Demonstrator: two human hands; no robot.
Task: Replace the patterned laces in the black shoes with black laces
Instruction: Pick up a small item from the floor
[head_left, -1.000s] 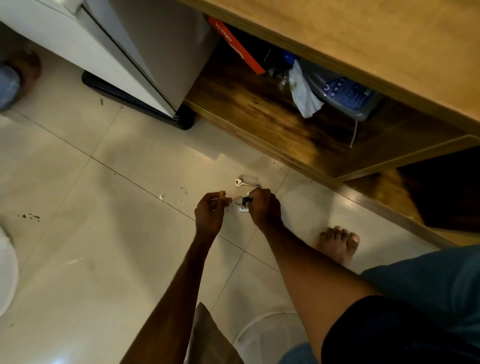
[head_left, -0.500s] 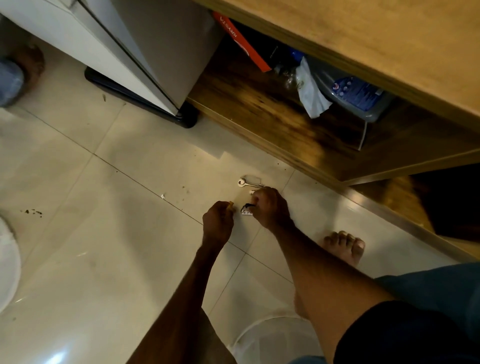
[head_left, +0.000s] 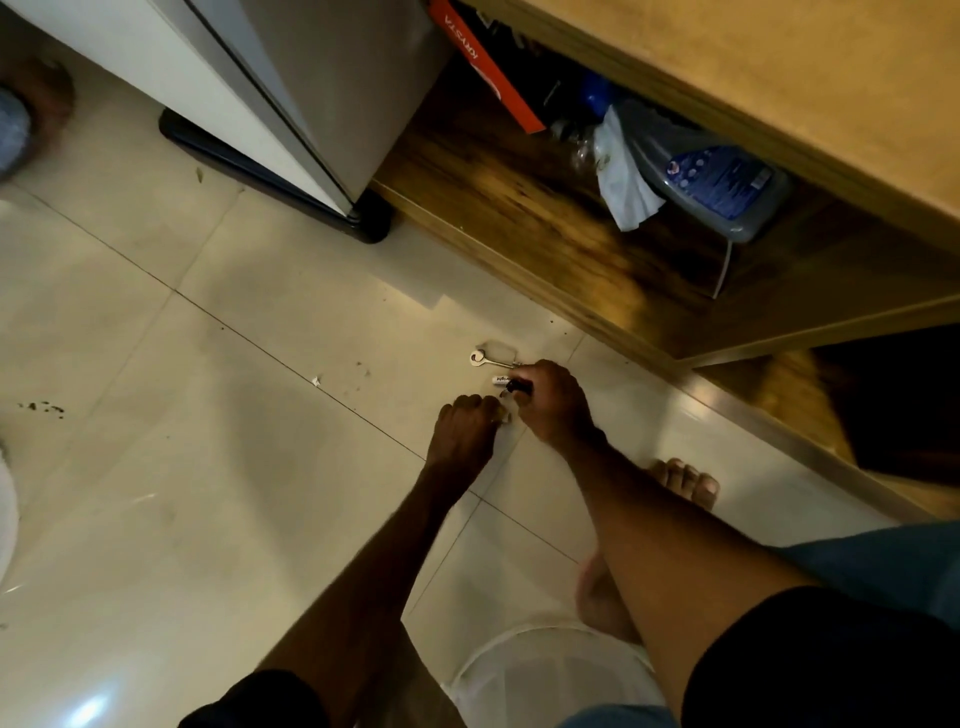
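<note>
Cream-tiled floor (head_left: 234, 441) is filling most of the head-camera view, with a person bending over it and both arms reaching down. Left hand (head_left: 465, 426) is curling its fingers into a fist and pinching a small yellowish piece (head_left: 502, 416) at the fingertips. Right hand (head_left: 550, 402), just beside it and nearly touching, is gripping a small black-and-white object (head_left: 511, 384) between curled fingers and thumb; what the object is cannot be told at this size. Small metal piece (head_left: 485, 358) is lying on the floor just beyond the right hand's knuckles. Bare foot (head_left: 685, 483) is resting on the tiles to the right of the right forearm. Round white container (head_left: 550, 675) is showing at the bottom edge, between the arms. Beyond the hands, a grey appliance (head_left: 332, 93) on a black base is standing beside a low wooden shelf (head_left: 519, 197), which is holding an orange box (head_left: 483, 62), a crumpled white sheet (head_left: 623, 182) and a grey bottle (head_left: 711, 182) with a blue label. Where the black shoes and the laces are lying cannot be told from this view.
</note>
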